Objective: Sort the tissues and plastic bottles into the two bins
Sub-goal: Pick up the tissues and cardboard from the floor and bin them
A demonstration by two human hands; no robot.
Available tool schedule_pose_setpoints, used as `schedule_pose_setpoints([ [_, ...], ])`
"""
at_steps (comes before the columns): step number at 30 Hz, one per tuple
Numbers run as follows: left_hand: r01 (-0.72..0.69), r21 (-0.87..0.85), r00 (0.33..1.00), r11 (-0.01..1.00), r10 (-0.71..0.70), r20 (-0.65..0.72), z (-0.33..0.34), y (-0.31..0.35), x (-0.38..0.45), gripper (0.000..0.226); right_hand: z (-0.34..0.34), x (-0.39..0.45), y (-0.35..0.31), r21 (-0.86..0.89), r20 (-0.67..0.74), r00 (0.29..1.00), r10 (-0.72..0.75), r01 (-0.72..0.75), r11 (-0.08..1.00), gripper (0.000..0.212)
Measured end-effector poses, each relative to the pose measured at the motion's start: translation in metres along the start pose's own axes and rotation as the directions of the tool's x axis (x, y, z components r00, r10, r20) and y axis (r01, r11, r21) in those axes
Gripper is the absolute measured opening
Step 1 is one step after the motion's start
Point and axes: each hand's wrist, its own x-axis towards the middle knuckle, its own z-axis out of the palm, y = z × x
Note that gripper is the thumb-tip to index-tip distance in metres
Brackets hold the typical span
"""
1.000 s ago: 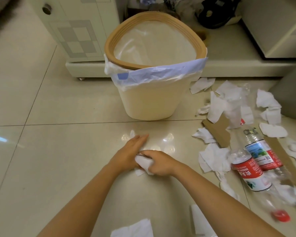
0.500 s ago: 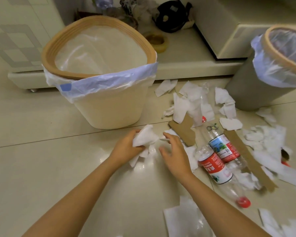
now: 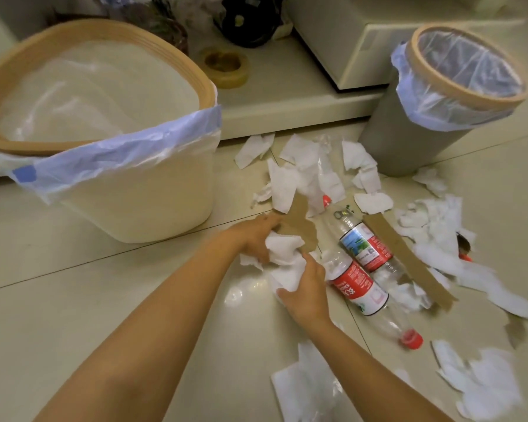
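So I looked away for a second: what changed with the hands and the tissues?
The left hand took over the tissue wad and carried it right, beside the bottles. The right hand let go, then gripped more tissue there. Bottles, cardboard strips and both bins stayed put.

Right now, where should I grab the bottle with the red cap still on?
Grip the red-capped bottle around its labelled middle, coming down from above. It lies flat on the floor, cap toward you, another bottle close beside it on the right, so the top is probably the easiest side. Your right hand is nearest.
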Motion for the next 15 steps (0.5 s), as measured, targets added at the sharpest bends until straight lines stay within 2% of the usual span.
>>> schedule_pose_setpoints([
  [4,-0.014,-0.184,0.999,0.983,0.005,-0.053,0.025,-0.013,-0.019,0.097,-0.002,0.007,-0.002,0.093,0.005,1.0,0.025,-0.025,0.995,0.095],
  [10,-0.045,-0.333,0.997,0.942,0.065,0.049,0.052,-0.013,-0.044,0.077,0.01,0.015,-0.012,0.276,0.054,0.997,0.06,-0.073,0.958,0.1],
  [13,-0.02,-0.441,0.994,0.897,0.064,0.085,0.057,-0.015,-0.054,0.061,0.012,0.017,-0.016,0.24,0.089,0.996,-0.009,-0.012,0.971,0.107],
  [15,-0.025,-0.515,0.995,0.857,0.073,0.073,0.057,-0.016,-0.061,0.061,0.012,0.016,-0.019,0.234,0.129,0.988,-0.087,0.055,0.971,0.111],
])
